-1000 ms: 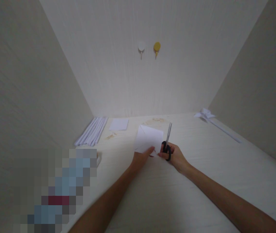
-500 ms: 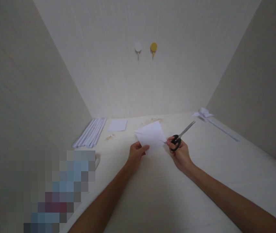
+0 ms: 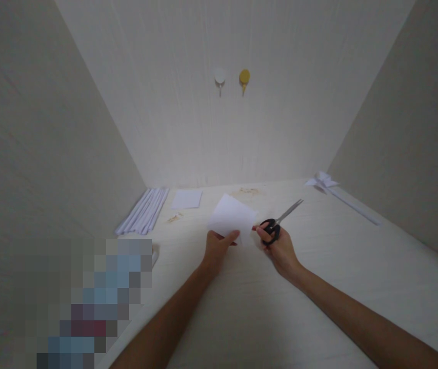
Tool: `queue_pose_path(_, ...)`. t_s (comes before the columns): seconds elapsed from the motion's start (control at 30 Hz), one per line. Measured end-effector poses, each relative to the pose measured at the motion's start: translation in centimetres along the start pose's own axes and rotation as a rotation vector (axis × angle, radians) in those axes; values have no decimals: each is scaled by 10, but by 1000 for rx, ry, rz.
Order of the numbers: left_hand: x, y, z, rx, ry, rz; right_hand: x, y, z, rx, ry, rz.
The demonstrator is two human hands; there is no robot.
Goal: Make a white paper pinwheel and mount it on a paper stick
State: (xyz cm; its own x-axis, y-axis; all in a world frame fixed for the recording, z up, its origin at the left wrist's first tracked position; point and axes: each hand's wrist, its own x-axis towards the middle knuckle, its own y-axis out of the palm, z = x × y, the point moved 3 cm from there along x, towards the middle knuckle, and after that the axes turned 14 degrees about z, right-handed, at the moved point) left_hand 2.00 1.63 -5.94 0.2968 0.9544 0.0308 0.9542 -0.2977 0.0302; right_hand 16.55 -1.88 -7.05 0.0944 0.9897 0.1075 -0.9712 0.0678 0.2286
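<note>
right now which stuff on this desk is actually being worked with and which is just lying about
In use:
- white paper sheet, pinched by the left hand
- black-handled scissors, gripped in the right hand, blades pointing away from the sheet

Lying about:
- bundle of rolled paper sticks by the left wall
- small flat paper
- folded paper flower on a stem at far right
- two wall hooks

The worktop [image 3: 319,287] is enclosed by walls on the left, right and far sides. The near and right-centre areas are open for passage. Obstacles: a bundle of paper rolls [image 3: 142,210] along the left wall, a small paper sheet [image 3: 186,199] beside it, and a folded paper flower with a long stem [image 3: 334,190] along the right wall. Two hooks [image 3: 231,78] project from the far wall, well above the worktop.
</note>
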Motion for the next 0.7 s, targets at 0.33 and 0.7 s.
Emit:
queue_pose_path(0.33, -10, 12, -2, -26, 39, 72, -4, 11, -1, -51, -42, 267)
queue_pose_path(0.7, -5, 6, -4, -3, 60, -64, -1, 8, -6, -105, 11, 265)
